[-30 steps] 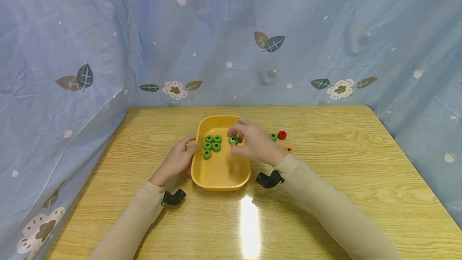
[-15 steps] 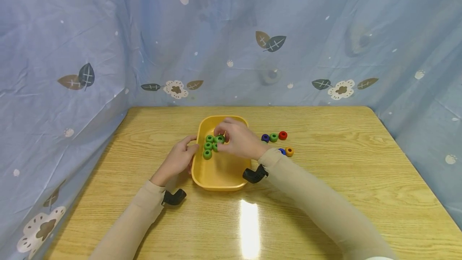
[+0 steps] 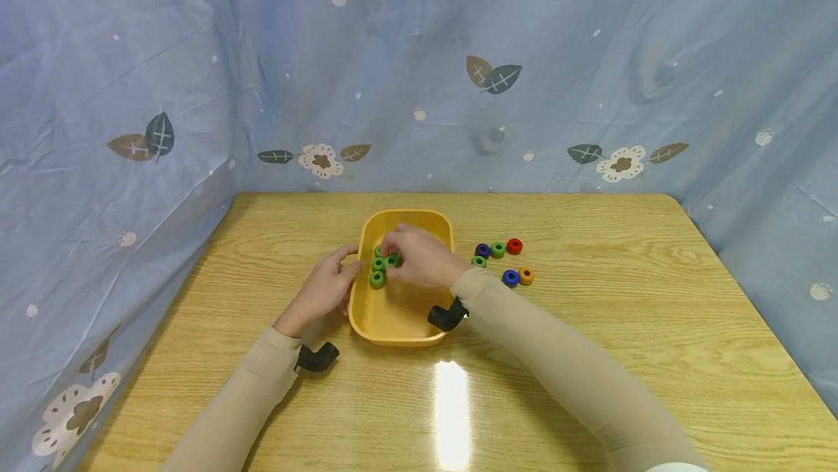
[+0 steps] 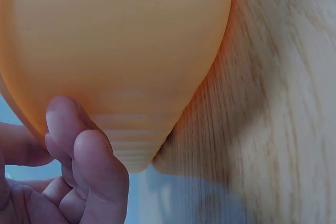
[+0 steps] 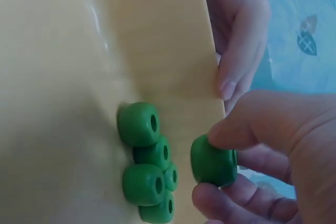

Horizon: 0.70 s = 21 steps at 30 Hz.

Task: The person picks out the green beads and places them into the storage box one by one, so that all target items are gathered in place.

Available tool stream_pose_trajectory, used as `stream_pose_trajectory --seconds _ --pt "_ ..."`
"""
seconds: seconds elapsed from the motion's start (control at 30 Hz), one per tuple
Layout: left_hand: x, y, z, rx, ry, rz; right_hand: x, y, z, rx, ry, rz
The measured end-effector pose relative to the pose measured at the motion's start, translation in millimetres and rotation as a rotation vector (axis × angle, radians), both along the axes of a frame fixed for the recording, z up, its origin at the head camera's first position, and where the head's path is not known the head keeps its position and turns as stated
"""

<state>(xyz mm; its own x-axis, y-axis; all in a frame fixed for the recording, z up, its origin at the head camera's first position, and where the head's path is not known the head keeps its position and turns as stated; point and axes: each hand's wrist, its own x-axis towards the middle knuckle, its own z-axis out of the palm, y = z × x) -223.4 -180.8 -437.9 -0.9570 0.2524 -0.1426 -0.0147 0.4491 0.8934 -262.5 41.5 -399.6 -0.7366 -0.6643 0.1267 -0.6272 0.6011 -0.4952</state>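
Note:
A yellow plastic tray (image 3: 399,316) stands on the table. My left hand (image 3: 322,289) grips its left side, thumb over the rim and fingers against the outer wall (image 4: 136,51). Between thumb and fingers of my right hand (image 3: 422,257) is a green bead (image 5: 210,163) with a hole through it, held close over the tray's floor. Several more green beads (image 5: 139,124) lie clustered in the left part of the tray, right beside the held one. In the head view the right hand partly hides this cluster.
Right of the tray, loose beads lie on the wooden table (image 3: 589,312): a purple bead (image 3: 482,250), a red bead (image 3: 514,246), a blue bead (image 3: 511,278), an orange bead (image 3: 527,276) and two green ones. A patterned blue cloth (image 3: 406,94) hangs behind the table.
My right hand has carried the green bead leftward across the tray and down to the green cluster. The beads on the table have come into fuller view. My left hand stays on the rim.

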Motion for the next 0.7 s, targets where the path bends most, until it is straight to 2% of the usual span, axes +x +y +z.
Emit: stream_pose_trajectory --seconds 0.4,0.53,0.7 --pt "-0.1 -0.7 0.5 0.009 -0.003 -0.009 -5.3 -8.8 -7.9 0.132 -0.047 0.082" --pt "-0.3 -0.7 0.8 0.015 0.004 -0.017 -4.7 -10.3 -9.1 0.170 -0.071 0.087" --pt "-0.1 -1.0 1.1 0.015 0.010 -0.021 -4.2 -11.3 -11.6 0.187 -0.061 0.086"
